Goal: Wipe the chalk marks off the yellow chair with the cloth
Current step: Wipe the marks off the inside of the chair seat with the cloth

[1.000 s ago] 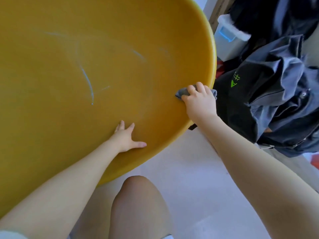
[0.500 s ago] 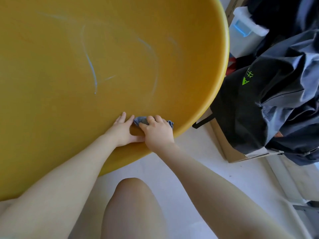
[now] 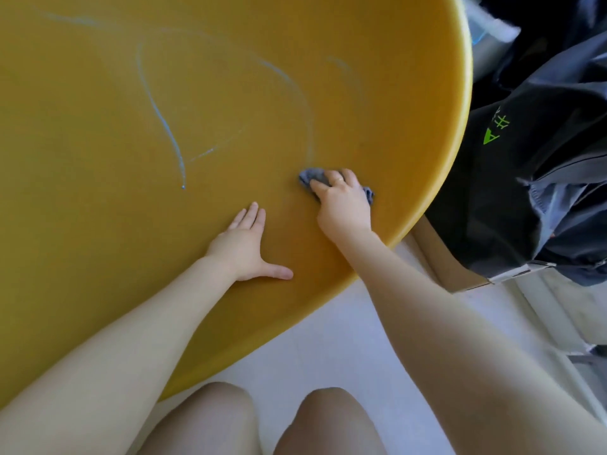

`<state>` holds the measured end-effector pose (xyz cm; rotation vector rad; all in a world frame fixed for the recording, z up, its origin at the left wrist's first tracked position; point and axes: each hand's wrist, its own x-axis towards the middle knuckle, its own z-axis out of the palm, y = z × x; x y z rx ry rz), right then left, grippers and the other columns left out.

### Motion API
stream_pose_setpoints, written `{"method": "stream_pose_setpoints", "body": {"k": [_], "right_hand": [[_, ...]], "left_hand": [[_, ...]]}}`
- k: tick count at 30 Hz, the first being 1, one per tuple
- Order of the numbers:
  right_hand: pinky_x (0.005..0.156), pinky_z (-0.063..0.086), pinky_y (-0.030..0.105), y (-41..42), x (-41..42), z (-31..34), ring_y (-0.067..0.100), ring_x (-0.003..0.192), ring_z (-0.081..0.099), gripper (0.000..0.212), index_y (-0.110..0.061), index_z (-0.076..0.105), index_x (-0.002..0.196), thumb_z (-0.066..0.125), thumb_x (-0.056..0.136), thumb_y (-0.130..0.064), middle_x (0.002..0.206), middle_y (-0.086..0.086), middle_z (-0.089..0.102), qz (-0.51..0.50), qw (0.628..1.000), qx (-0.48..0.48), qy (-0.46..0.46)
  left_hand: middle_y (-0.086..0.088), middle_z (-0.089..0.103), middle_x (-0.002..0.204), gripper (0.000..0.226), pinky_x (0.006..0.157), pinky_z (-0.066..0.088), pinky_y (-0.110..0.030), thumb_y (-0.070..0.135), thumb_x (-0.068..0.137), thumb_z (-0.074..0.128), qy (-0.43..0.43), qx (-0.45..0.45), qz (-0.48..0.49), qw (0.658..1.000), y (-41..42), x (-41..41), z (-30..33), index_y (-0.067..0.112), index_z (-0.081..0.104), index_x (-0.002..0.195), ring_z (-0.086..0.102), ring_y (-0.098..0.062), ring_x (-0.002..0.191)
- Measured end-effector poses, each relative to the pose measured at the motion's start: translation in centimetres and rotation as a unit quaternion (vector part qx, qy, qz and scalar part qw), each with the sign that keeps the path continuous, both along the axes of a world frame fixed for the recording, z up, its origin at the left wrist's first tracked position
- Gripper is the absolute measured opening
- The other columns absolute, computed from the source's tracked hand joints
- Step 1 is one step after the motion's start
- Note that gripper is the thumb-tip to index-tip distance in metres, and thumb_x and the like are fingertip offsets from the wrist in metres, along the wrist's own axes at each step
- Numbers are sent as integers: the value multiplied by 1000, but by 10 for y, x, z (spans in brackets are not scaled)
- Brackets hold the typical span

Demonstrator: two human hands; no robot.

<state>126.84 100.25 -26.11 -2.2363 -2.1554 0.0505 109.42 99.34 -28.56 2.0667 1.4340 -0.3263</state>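
Sweeping inward from the rim, the right hand has carried the small crumpled grey cloth from the right edge of the big smooth yellow plastic chair, past the near edge beside the other hand, and up onto the open surface, where its fingers now press the cloth flat at the foot of a faint curved chalk line. The left hand lies open, palm down and empty, on the yellow surface just to the left, thumb spread, bracing; the two hands sit near each other but apart. My reading is that the edge pass is over and the cloth is only now reaching the marks: the brighter blue-white chalk stroke further left and the paler streaks above look untouched, so most of the wiping remains. To the right, a brown cardboard box on the pale floor holds bundled dark grey clothing with a green print; a pale plastic container behind it is mostly hidden, and I cannot tell its contents.
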Motion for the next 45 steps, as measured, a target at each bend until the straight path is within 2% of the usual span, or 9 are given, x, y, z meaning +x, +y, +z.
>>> {"method": "stream_pose_setpoints", "body": {"k": [7, 13, 21, 26, 30, 33, 36, 41, 45], "right_hand": [[113, 22, 40, -36, -95, -36, 31, 138, 19, 53, -23, 41, 138, 53, 86, -25, 146, 11, 35, -5, 991, -78, 106], [109, 25, 38, -24, -66, -21, 28, 139, 17, 45, -29, 35, 140, 40, 96, -21, 148, 5, 32, -1, 995, -99, 23], [91, 24, 42, 22, 15, 18, 39, 124, 34, 33, -12, 61, 116, 38, 93, -12, 123, 16, 56, -58, 984, 65, -154], [89, 33, 40, 38, -15, 1, 35, 118, 35, 37, -10, 51, 125, 38, 91, -4, 132, 15, 42, -68, 993, 10, -98], [76, 42, 38, 21, -44, -18, 37, 103, 50, 37, -15, 63, 114, 49, 80, -7, 111, 13, 58, -20, 996, 36, -81], [77, 41, 39, 15, -47, -22, 37, 105, 50, 40, -20, 62, 118, 58, 79, -11, 113, 12, 60, 47, 998, -13, -28], [67, 45, 30, 31, -23, -9, 31, 86, 59, 32, -29, 71, 101, 67, 72, -17, 103, 7, 66, 72, 992, 5, -99], [67, 42, 28, 88, 38, 39, 27, 82, 59, 30, -32, 72, 84, 46, 75, -20, 100, 6, 65, 14, 967, 77, -242], [65, 30, 30, 130, 62, 71, 24, 79, 42, 28, -29, 70, 81, 45, 73, -20, 89, 2, 65, -10, 933, 169, -319]], "left_hand": [[-7, -20, 157, 102, 119, 5, -34, 47, 77, 67, 3, 46, -22, 999, 18, -20, -10, 12, 6, 150, -8, -20, 147], [-8, -19, 157, 131, 119, 0, -35, 77, 58, 62, 16, 39, -31, 999, 21, -19, -5, 13, -6, 150, -9, -21, 147], [-7, -22, 156, 133, 118, -2, -34, 78, 58, 60, 6, 39, -34, 999, 21, -22, -9, 15, -13, 149, -12, -21, 146], [-12, -16, 157, 131, 118, 8, -39, 75, 61, 63, 38, 25, -48, 998, 26, -14, -1, 10, -8, 150, -6, -27, 146], [-10, 1, 158, 117, 116, 17, -37, 72, 65, 62, 59, 44, -70, 995, 42, -12, 12, 10, 9, 150, 12, -26, 145], [-3, -1, 159, 105, 118, 11, -36, 64, 73, 62, 26, 59, -69, 996, 55, -9, 16, 14, 11, 150, 11, -21, 146], [-1, -9, 159, 101, 118, 5, -33, 60, 77, 61, -19, 82, -70, 994, 71, 2, 19, 16, 6, 150, 2, -17, 147], [-2, -19, 157, 112, 118, 5, -33, 60, 76, 62, -22, 144, -78, 986, 113, 26, 29, 15, -8, 150, -6, -18, 147], [-6, -20, 157, 115, 118, 8, -33, 58, 73, 65, 18, 126, -127, 984, 130, 37, 24, 14, -9, 150, -5, -20, 147]]}}
